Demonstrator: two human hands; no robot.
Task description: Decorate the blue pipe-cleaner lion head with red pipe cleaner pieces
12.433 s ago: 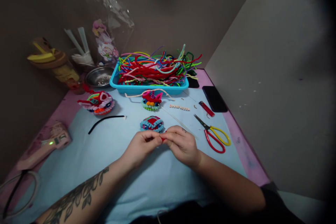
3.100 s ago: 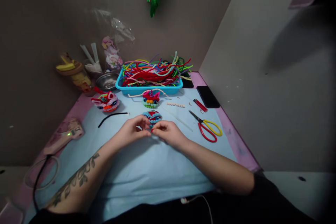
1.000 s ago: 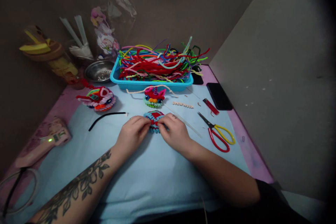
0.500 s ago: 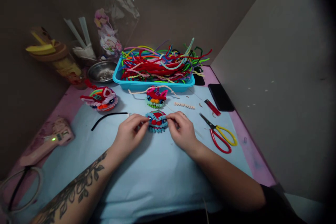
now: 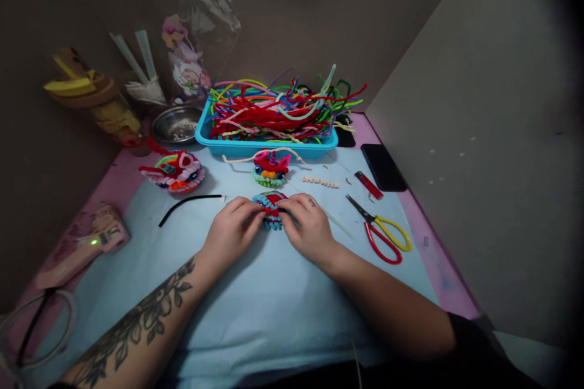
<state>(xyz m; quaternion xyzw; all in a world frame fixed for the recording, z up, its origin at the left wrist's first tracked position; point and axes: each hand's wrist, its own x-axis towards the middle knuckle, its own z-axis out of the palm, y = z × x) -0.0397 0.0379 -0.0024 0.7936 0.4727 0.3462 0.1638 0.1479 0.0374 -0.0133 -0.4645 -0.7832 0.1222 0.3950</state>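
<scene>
A small blue and red pipe-cleaner animal head sits on the light blue sheet in front of me, partly covered by my fingers. My left hand pinches its left side with thumb and fingertips. From the other side, my right hand grips it close to the red middle. Just behind stands a red pipe-cleaner head with pink ears and a green fringe. A beige pipe cleaner lies across behind it. To the right rests a coiled beige piece.
A blue tray of pipe cleaners stands at the back. Scissors, a red cutter and a phone lie right. Left are a larger lion-like head, a black pipe cleaner, a pink glue gun and a metal bowl.
Both hands have moved inward on the blue and red head, their fingertips now closer together over its red middle. A pale stick on the sheet shows more clearly behind my right hand.
</scene>
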